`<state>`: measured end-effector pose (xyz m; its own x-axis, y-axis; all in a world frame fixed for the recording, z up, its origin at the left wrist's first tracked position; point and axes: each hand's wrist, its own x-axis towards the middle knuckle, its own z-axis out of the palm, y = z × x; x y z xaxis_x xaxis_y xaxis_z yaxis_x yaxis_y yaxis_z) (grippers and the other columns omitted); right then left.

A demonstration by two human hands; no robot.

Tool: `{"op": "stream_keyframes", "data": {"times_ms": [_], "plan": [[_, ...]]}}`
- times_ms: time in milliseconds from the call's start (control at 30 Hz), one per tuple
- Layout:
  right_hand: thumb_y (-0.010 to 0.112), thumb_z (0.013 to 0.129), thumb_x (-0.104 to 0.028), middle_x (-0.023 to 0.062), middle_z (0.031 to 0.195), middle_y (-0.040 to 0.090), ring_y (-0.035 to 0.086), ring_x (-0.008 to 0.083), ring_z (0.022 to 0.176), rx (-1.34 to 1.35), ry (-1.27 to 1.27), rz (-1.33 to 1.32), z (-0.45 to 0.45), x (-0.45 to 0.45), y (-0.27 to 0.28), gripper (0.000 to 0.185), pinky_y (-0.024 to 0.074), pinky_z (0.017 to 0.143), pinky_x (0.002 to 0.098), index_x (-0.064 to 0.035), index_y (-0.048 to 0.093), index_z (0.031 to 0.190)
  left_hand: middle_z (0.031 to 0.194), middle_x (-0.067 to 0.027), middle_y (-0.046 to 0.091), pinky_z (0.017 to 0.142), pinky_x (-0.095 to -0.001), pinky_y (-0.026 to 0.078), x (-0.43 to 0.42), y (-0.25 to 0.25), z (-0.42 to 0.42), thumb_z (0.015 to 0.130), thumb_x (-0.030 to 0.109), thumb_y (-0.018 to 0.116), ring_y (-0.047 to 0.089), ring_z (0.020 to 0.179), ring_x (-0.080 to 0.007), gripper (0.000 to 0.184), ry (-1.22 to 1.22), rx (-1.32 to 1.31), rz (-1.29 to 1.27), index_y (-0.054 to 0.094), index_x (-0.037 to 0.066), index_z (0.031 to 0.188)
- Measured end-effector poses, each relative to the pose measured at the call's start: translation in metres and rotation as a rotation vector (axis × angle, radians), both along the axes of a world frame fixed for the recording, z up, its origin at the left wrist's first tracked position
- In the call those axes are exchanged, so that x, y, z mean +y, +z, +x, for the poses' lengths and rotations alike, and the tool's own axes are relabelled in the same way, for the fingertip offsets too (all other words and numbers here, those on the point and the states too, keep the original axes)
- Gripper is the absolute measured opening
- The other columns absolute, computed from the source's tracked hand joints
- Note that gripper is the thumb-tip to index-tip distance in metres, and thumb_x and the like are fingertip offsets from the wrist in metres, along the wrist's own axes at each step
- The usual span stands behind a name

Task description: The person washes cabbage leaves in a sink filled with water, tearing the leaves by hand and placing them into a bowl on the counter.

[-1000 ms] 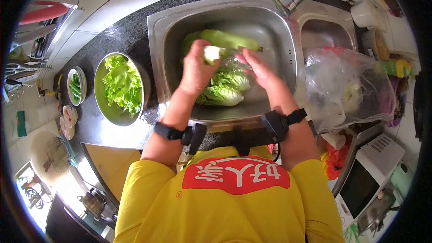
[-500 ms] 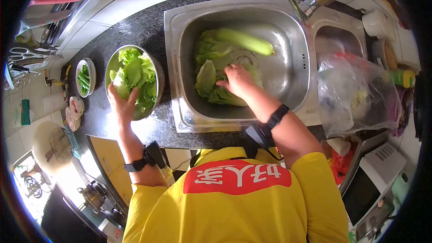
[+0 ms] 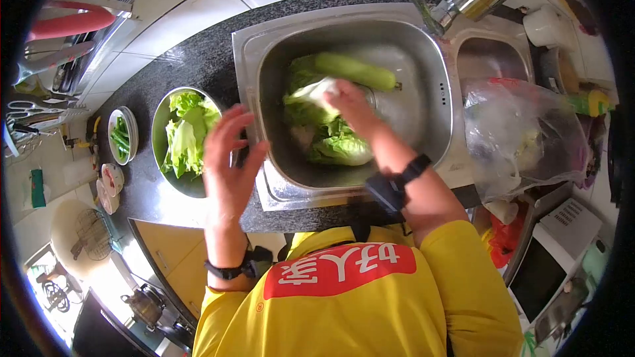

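Observation:
My right hand (image 3: 354, 109) is inside the metal sink (image 3: 417, 125), its fingers closed on a pale lettuce leaf (image 3: 319, 91) that is blurred by motion. Below that leaf lies more green lettuce (image 3: 340, 144) on the sink floor. A long light-green vegetable (image 3: 360, 71) rests behind it, against other leaves. My left hand (image 3: 231, 149) is over the counter by the sink's left rim, fingers apart and holding nothing. Just left of it stands a metal bowl (image 3: 160, 119) with torn lettuce leaves (image 3: 188, 135) in it.
A faucet (image 3: 473, 0) reaches over the back right corner. To the right, a clear plastic bag (image 3: 509, 145) lies across the small basin (image 3: 493, 56). On the left counter are stacked dishes (image 3: 134, 129) holding green peppers (image 3: 120, 137), plus small bowls (image 3: 111, 178).
My left hand has left the leaves in the bowl and moved right towards the sink. My right hand has lifted a lettuce leaf from the pile.

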<state>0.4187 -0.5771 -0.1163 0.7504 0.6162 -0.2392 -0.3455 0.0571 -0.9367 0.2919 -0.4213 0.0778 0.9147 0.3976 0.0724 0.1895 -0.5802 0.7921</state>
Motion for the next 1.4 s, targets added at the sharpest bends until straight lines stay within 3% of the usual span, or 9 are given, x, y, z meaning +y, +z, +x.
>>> {"op": "stream_keyframes", "data": {"times_ms": [133, 233, 400, 667, 767, 1000, 1167, 1267, 1400], "plan": [[0.058, 0.079, -0.020, 0.0025, 0.088, 0.057, 0.052, 0.0130, 0.080, 0.147, -0.195, -0.156, 0.037, -0.069, 0.014, 0.027, 0.0422, 0.072, 0.0278, -0.0034, 0.053, 0.100, 0.100, -0.0075, 0.057, 0.072, -0.0230, 0.045, -0.036, -0.066, 0.042, 0.082, 0.005, 0.054, 0.054, 0.088, -0.0105, 0.023, -0.245, 0.234, -0.321, 0.055, 0.002, 0.105], [0.060, 0.077, -0.022, 0.0119, 0.086, 0.060, 0.057, 0.0227, 0.081, -0.109, 0.091, -0.660, 0.054, -0.100, -0.003, 0.029, 0.0440, 0.070, 0.0338, -0.0032, 0.055, 0.098, 0.093, -0.0182, 0.058, 0.073, -0.0362, 0.047, -0.058, -0.147, 0.082, 0.078, 0.005, 0.051, 0.058, 0.084, -0.0327, 0.019, -0.545, 0.119, 0.039, 0.058, 0.003, 0.096], [0.053, 0.078, -0.029, 0.0178, 0.083, 0.060, 0.057, 0.0364, 0.080, -0.660, 0.358, -1.338, 0.030, -0.088, -0.036, 0.024, 0.0450, 0.068, 0.0433, -0.0071, 0.057, 0.086, 0.095, -0.0176, 0.058, 0.076, -0.0401, 0.045, -0.076, -0.244, 0.139, 0.079, 0.004, 0.045, 0.055, 0.088, -0.0335, 0.024, -0.550, 0.405, 0.365, 0.053, 0.006, 0.101], [0.056, 0.075, -0.027, 0.0166, 0.085, 0.060, 0.058, 0.0350, 0.077, -0.579, 0.018, -1.261, 0.040, -0.099, -0.072, 0.023, 0.0456, 0.066, 0.0433, -0.0094, 0.059, 0.090, 0.095, -0.0119, 0.058, 0.068, -0.0327, 0.046, -0.089, -0.272, 0.148, 0.083, 0.010, 0.045, 0.058, 0.082, -0.0245, 0.018, -0.314, 0.001, -0.058, 0.052, 0.003, 0.098], [0.058, 0.074, -0.025, 0.0183, 0.091, 0.058, 0.055, 0.0337, 0.084, -0.429, 0.025, -1.134, 0.048, -0.104, -0.055, 0.027, 0.0444, 0.072, 0.0409, -0.0081, 0.056, 0.096, 0.086, -0.0071, 0.058, 0.064, -0.0311, 0.047, -0.097, -0.250, 0.125, 0.084, 0.013, 0.046, 0.056, 0.077, -0.0136, 0.018, -0.077, 0.467, -0.765, 0.053, 0.003, 0.098], [0.063, 0.072, -0.027, 0.0154, 0.097, 0.058, 0.055, 0.0316, 0.090, -0.431, -0.140, -1.209, 0.047, -0.102, -0.049, 0.033, 0.0444, 0.076, 0.0376, -0.0073, 0.057, 0.097, 0.082, -0.0044, 0.055, 0.059, -0.0274, 0.044, -0.086, -0.260, 0.121, 0.085, 0.018, 0.049, 0.052, 0.069, -0.0134, 0.018, -0.030, 0.664, -0.596, 0.052, 0.004, 0.095], [0.067, 0.071, -0.011, 0.0060, 0.084, 0.062, 0.055, 0.0133, 0.079, -0.081, -0.251, -0.251, 0.045, -0.090, -0.043, 0.029, 0.0425, 0.073, 0.0251, -0.0008, 0.059, 0.096, 0.085, -0.0020, 0.056, 0.061, -0.0238, 0.042, -0.095, -0.216, 0.121, 0.079, 0.024, 0.063, 0.051, 0.072, -0.0100, 0.040, -0.182, 0.398, -0.880, 0.049, 0.008, 0.113], [0.066, 0.071, -0.009, 0.0045, 0.083, 0.062, 0.055, 0.0139, 0.080, 0.064, -0.182, -0.181, 0.048, -0.095, -0.027, 0.027, 0.0427, 0.072, 0.0265, 0.0016, 0.059, 0.095, 0.082, 0.0005, 0.056, 0.063, -0.0232, 0.041, -0.095, -0.207, 0.125, 0.077, 0.023, 0.065, 0.049, 0.070, -0.0096, 0.042, -0.234, 0.335, -0.733, 0.051, 0.009, 0.114], [0.068, 0.069, -0.016, 0.0115, 0.078, 0.061, 0.057, 0.0172, 0.074, -0.305, -0.050, -0.705, 0.053, -0.109, -0.036, 0.028, 0.0434, 0.067, 0.0287, -0.0006, 0.060, 0.092, 0.086, -0.0065, 0.061, 0.072, -0.0268, 0.045, -0.087, -0.246, 0.133, 0.074, 0.017, 0.067, 0.055, 0.079, -0.0129, 0.038, -0.403, 0.418, -0.240, 0.054, 0.008, 0.108]]}}
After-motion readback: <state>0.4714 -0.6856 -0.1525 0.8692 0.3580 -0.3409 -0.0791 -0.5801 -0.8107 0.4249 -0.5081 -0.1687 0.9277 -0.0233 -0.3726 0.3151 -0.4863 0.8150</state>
